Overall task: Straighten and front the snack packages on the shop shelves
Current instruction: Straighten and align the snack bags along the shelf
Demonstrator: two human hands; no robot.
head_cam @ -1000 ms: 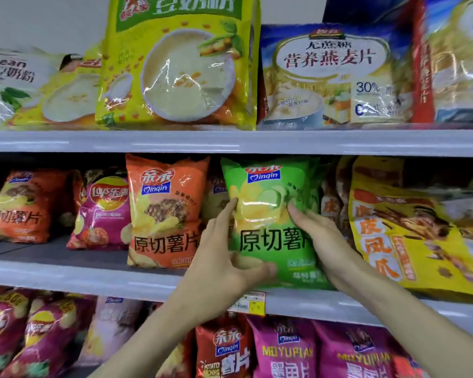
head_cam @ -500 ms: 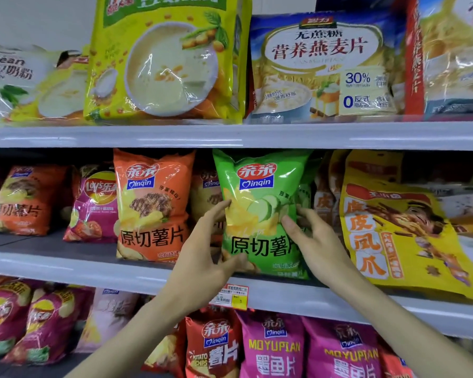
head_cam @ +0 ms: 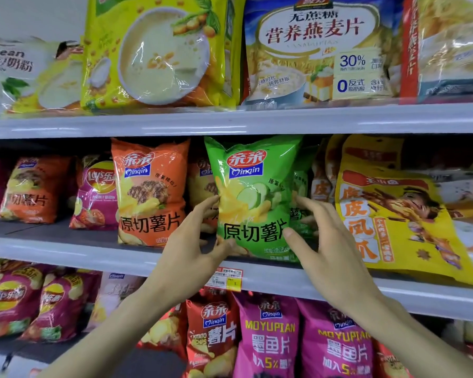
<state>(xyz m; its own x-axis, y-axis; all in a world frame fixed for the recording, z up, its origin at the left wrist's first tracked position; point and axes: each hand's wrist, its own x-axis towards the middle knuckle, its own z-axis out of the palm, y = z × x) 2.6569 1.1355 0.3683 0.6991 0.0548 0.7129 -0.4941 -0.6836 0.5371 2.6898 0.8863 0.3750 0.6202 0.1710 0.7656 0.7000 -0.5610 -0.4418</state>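
One orange bag beside green bag

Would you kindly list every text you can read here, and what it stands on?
"Qinqin", "原切薯片": green bag
"Qinqin", "原切薯片": orange bag
"Lay's": pink bag
"营养燕麦片", "30%", "0": blue oatmeal bag
"MOYUPIAN", "5%": magenta bag
"POTATO CHIPS": red bag
"ybean": white bag
Price tag: too small.

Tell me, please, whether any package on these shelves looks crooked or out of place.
Yes. On the middle shelf, the large yellow package at the right is tilted sideways, not upright. The pink chip bag further left leans and sits far back. The green chip bag, held by the left hand and right hand, looks nearly straight.
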